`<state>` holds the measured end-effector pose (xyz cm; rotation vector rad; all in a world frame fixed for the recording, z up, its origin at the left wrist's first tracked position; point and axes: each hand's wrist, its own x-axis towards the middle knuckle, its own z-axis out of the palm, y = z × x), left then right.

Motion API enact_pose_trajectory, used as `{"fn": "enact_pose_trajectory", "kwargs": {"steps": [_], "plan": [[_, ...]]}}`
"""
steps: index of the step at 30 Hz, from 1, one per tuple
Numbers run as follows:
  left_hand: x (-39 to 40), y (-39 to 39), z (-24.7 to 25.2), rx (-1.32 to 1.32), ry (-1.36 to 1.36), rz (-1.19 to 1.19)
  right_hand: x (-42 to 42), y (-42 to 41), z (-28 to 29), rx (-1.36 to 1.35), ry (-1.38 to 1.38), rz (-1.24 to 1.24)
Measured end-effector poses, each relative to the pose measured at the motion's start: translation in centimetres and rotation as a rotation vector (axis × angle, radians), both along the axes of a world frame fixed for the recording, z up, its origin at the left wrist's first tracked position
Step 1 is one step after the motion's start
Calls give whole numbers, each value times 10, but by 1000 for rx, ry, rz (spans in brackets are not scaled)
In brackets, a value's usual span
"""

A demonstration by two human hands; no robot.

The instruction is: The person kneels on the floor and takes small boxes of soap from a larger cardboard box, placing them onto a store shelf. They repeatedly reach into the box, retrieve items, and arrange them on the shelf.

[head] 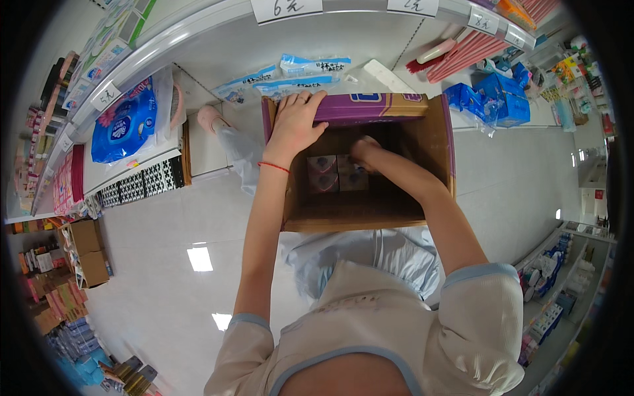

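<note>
An open cardboard box with purple and tan outer print stands before me. My left hand, with a ring and a red cord at the wrist, grips the box's far rim near its left corner, thumb over the inner side of the printed flap. Deep inside the box is my right hand, blurred and shadowed, over several small packages lying on the bottom at the left and middle. Whether its fingers hold one of them cannot be told.
Behind the box, blue-and-white plastic packets lie on a low shelf. Blue cartons and pink-handled brushes are at the right. A blue pack of wipes sits on the left shelf. Overhead runs a shelf edge with price tags.
</note>
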<state>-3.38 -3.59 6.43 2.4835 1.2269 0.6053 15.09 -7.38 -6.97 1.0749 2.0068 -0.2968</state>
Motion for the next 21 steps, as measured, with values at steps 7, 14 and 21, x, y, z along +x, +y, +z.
{"fn": "enact_pose_trajectory", "kwargs": {"steps": [7, 14, 21], "plan": [[-14, -7, 0, -19, 52, 52, 12, -23, -68, 127, -306, 130], [-15, -11, 3, -27, 43, 51, 12, -49, -79, 149, -503, 273], [-12, -12, 3, -23, 45, 48, 3, -65, -80, 152, -590, 345]]}}
